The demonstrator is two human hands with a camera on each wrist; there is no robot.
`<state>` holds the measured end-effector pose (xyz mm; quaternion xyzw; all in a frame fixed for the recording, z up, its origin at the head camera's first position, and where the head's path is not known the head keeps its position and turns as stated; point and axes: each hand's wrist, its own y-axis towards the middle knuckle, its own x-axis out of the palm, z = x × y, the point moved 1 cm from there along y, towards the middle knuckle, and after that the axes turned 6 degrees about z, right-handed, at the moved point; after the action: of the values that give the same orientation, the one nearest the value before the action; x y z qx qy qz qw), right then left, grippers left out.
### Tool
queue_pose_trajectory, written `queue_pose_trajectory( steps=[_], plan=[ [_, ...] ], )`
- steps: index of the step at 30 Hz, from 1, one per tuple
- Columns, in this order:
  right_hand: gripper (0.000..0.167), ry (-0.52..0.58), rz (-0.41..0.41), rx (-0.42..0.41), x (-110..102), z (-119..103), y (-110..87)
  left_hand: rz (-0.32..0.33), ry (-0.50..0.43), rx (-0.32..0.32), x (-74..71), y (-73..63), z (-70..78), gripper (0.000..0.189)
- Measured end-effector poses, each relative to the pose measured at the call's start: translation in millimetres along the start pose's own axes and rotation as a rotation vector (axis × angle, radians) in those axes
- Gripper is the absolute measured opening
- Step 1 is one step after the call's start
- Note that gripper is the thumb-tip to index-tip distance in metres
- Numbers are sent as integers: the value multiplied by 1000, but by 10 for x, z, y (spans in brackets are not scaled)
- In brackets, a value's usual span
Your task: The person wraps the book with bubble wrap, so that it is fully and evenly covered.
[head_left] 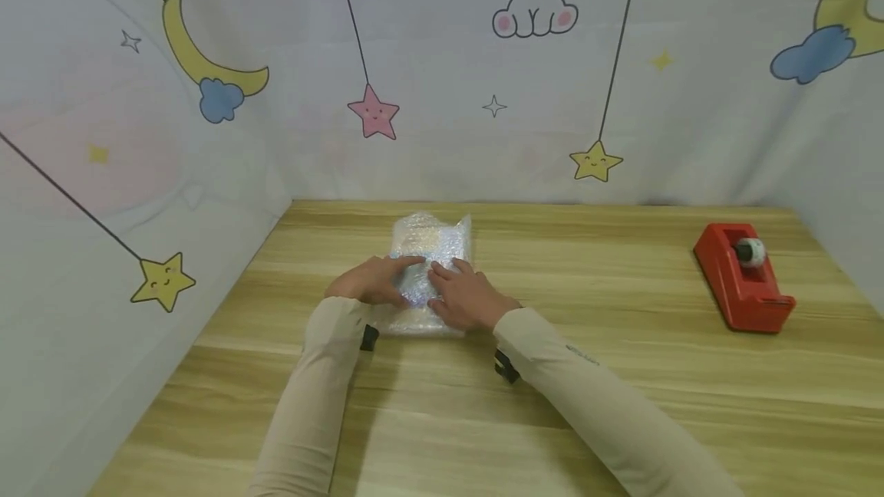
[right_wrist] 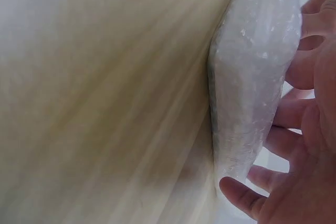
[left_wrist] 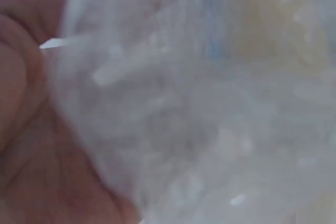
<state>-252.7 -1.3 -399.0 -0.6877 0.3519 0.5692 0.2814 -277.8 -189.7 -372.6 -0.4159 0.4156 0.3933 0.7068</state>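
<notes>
A flat package in clear bubble wrap (head_left: 445,240) lies on the wooden table, with pale yellow and bluish colours showing through the plastic. My left hand (head_left: 373,280) rests on its left side, fingers reaching across the top. From the right, my right hand (head_left: 468,299) touches the upper face with its fingers spread. In the left wrist view, blurred wrap (left_wrist: 184,103) fills most of the picture beside the palm (left_wrist: 47,156). The right wrist view shows the package's thick side (right_wrist: 249,72) on the table, with the right fingers (right_wrist: 289,114) along its top.
A red tape dispenser (head_left: 742,282) holding a small roll of tape (head_left: 753,251) stands at the right of the table (head_left: 608,267). White cloth walls (head_left: 449,159) printed with stars and moons rise at the back and both sides.
</notes>
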Motion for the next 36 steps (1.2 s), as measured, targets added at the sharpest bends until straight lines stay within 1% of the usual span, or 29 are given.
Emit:
queue_pose_trajectory(
  steps=[3,8,12,14,16,19,21,25,26,28,31,33,35,36],
  plan=[
    [56,36,-3,-19,-4,-3,-28,-11,10,-16,-10,-3,4,83],
    [51,18,47,-109,-25,-34,-60,-9,22,-60,-28,-22,16,81],
    [46,-3,76,-140,-38,-49,-114,-10,7,-76,-23,-22,32,82],
    [42,17,84,-161,-46,-44,-149,-12,-1,-92,-17,-16,31,83],
    [38,75,84,-191,-62,-24,-185,-9,-10,-110,-13,-13,29,84],
    [36,214,66,-210,-100,42,-266,3,-13,-127,-22,-8,35,85],
    [36,304,52,-203,-128,103,-344,13,-26,-146,-30,-4,38,85],
    [37,388,51,-170,-175,248,-549,19,-39,-159,-45,14,27,84],
    [36,398,59,-160,-185,291,-603,20,-41,-154,-44,20,19,83],
    [35,407,72,-137,-203,383,-708,25,-40,-122,-40,28,-10,83],
    [33,422,89,-80,-221,541,-857,48,-46,-43,-29,37,-96,80],
    [33,431,93,-36,-230,640,-946,66,-79,-4,-14,28,-196,78],
    [32,435,100,0,-234,733,-1020,74,-127,18,2,6,-307,75],
    [32,431,107,4,-241,772,-1053,82,-149,25,9,-8,-360,73]
  ],
)
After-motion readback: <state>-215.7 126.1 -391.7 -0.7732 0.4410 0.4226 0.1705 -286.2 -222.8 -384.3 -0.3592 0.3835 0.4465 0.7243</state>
